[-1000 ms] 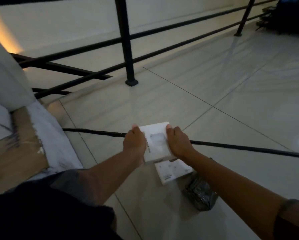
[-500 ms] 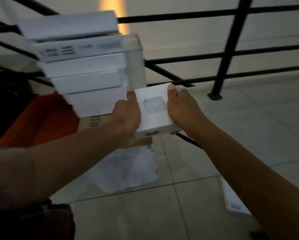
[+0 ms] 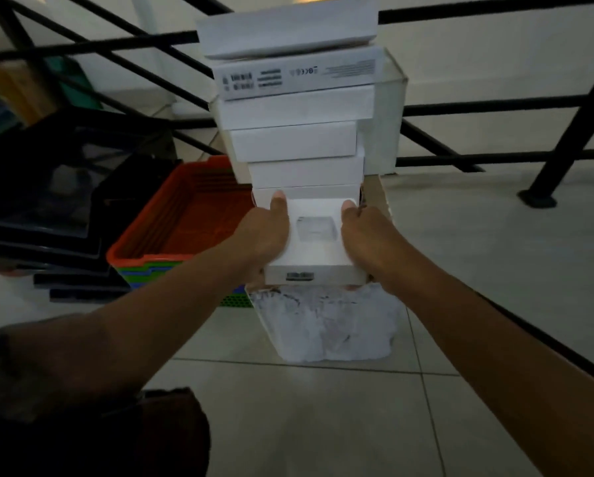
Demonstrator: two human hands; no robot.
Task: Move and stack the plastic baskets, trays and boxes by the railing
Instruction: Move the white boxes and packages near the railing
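Two hands grip small white box (image 3: 314, 242); red basket (image 3: 185, 218) beside.

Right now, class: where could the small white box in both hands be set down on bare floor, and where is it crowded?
Bare tiled floor lies right of the stack of white boxes, up to the railing, and in front of the crumpled white sheet. The left is crowded: orange basket, black trays. Left hand and right hand grip the small white box.
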